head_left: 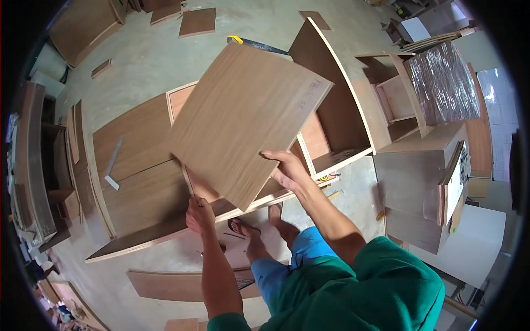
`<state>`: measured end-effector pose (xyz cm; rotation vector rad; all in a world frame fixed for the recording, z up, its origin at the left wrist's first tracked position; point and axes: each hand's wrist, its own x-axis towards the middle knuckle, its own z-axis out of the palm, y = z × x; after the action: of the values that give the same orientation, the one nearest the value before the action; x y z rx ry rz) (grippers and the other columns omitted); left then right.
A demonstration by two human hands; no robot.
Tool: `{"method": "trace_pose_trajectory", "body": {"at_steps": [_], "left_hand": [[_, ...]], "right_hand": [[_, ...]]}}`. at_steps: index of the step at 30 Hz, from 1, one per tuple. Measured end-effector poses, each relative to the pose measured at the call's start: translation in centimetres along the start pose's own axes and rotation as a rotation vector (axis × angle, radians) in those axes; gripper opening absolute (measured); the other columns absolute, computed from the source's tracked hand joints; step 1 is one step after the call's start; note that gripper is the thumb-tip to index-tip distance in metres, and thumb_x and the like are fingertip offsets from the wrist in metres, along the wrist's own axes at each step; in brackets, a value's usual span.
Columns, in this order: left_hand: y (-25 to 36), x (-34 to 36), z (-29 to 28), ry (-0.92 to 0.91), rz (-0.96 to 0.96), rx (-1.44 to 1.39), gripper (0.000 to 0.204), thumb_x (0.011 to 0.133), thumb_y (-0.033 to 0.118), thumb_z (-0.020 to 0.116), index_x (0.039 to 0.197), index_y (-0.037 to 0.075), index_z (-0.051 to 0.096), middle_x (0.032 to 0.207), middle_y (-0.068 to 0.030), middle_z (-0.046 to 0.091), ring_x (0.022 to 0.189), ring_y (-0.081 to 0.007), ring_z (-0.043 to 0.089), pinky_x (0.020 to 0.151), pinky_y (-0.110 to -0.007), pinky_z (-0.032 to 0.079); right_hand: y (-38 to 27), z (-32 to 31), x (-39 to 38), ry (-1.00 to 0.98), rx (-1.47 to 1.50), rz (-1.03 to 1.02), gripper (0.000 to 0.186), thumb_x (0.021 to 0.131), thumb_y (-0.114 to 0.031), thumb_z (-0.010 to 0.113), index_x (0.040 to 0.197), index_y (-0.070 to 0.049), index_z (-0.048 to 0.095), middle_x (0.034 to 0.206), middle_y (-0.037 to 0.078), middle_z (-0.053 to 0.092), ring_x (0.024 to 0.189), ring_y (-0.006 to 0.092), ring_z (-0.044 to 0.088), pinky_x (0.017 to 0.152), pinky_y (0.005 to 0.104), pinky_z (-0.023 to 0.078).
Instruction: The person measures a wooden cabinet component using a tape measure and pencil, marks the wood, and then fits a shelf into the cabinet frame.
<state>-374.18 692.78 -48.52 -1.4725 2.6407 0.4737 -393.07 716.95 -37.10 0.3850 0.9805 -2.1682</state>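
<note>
A flat rectangular wooden panel [248,116], with faint pencil marks near one edge, is held tilted above a wooden cabinet frame [130,243]. My right hand [288,170] grips the panel's near right edge, thumb on top and the other fingers underneath. My left hand [200,214] is closed at the near end of a narrow wooden edge [187,177], below the panel's left corner. What its fingers hold is mostly hidden. The panel covers the middle of the frame. On the frame's left boards lies a try square [114,165].
A handsaw [256,45] shows behind the panel. A tape measure [323,177] lies by the frame's near side. Plastic-wrapped furniture [444,83] and a grey cabinet [411,187] stand right. A long board [165,285] lies near my feet; loose boards [197,22] lie on the far floor.
</note>
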Motion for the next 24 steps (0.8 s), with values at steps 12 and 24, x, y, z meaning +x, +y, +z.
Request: {"method": "trace_pose_trajectory", "body": {"at_steps": [12,24], "left_hand": [[-0.8,0.5,0.1,-0.08,-0.023,-0.018,0.024,0.097,0.037,0.061,0.103,0.019,0.076,0.097,-0.0177,0.078,0.093,-0.044,0.074,0.08,-0.057,0.057],[-2.0,0.4,0.3,-0.032,0.089,-0.06,0.021,0.095,0.035,0.064,0.093,0.017,0.074,0.089,-0.0171,0.077,0.083,-0.0446,0.074,0.073,-0.057,0.058]], "right_hand": [[13.5,-9.3,-10.1,0.123,0.701,-0.402,0.049,0.094,0.001,0.072,0.141,0.005,0.06,0.147,0.017,0.065,0.144,0.0314,0.054,0.131,0.0501,0.034],[18.8,-9.3,-7.7,0.254,0.644,-0.475,0.045,0.102,-0.006,0.069,0.144,0.004,0.057,0.154,0.018,0.058,0.149,0.031,0.048,0.132,0.0492,0.03]]}}
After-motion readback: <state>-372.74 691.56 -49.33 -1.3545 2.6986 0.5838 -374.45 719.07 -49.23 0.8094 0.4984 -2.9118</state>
